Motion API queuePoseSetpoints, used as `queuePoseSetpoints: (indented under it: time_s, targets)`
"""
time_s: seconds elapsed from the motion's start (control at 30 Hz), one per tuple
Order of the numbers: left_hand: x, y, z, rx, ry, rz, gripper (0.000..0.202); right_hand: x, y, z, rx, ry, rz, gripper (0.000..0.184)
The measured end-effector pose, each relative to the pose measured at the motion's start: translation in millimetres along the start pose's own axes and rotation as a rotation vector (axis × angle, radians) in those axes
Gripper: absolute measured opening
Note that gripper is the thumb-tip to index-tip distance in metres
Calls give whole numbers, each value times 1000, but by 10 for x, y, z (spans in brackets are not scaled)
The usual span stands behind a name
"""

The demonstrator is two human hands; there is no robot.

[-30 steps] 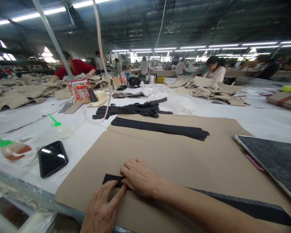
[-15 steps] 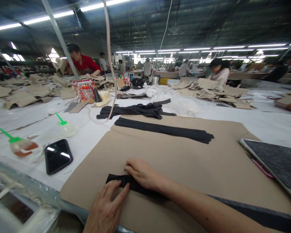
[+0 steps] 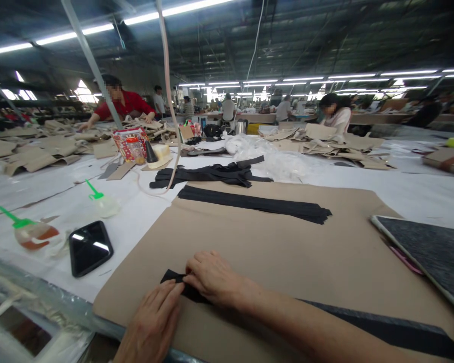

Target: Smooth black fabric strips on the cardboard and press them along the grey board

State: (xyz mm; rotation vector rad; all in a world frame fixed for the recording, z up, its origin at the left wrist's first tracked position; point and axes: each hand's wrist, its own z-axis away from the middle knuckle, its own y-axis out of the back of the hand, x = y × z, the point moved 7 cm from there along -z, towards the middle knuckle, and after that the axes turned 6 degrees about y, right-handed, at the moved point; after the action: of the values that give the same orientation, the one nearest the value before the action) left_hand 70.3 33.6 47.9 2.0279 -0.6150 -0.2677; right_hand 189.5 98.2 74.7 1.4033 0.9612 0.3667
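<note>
A black fabric strip (image 3: 169,275) lies across the near part of a large tan sheet (image 3: 272,252), running under my right forearm. Its far stretch shows a greyish edge at lower right. My left hand (image 3: 151,317) is at the strip's left end, fingers drawn together, tips on its near edge. Just to the right, my right hand (image 3: 214,282) has curled fingers gripping the same strip, nearly touching the left fingertips. The thumbs are mostly hidden. Beyond the hands rests a flat stack of black strips (image 3: 253,201), with a looser black heap (image 3: 208,174) behind.
A phone (image 3: 91,248) and two green-nozzled bottles (image 3: 36,233) (image 3: 104,204) are at left. A grey-topped board (image 3: 427,257) covers the sheet's right side. A hose (image 3: 170,96) hangs over the table. Clear plastic (image 3: 265,156) lies behind; co-workers sit farther off.
My left hand has slid slightly left and down, its spread fingers now drawn together. My right hand has moved left along the strip, closer to the left fingertips.
</note>
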Motion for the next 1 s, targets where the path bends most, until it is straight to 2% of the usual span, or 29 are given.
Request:
queuePoseSetpoints:
  time_s: [0.17, 0.37, 0.53, 0.7, 0.8, 0.9, 1.0]
  targets:
    - [-180, 78, -38, 27, 97, 166, 25, -4, 29, 177, 13, -46, -57, 20]
    - [-357, 122, -248, 57, 214, 209, 24, -5, -13, 158, 12, -116, -139, 15]
    - [-431, 25, -274, 19, 158, 206, 25, 16, -26, 143, 45, -67, -132, 13]
    - [-459, 28, -208, 21, 110, 161, 27, 3, -64, 160, 68, 3, -71, 11]
    - [-466, 39, -175, 3, 73, 120, 33, -19, -71, 151, 86, 58, -6, 12]
    - [-466, 40, -140, -24, 25, 83, 41, -43, -89, 140, 77, 124, 71, 5]
    - [-465, 39, -109, -53, -8, 50, 48, -57, -103, 154, 52, 180, 132, 8]
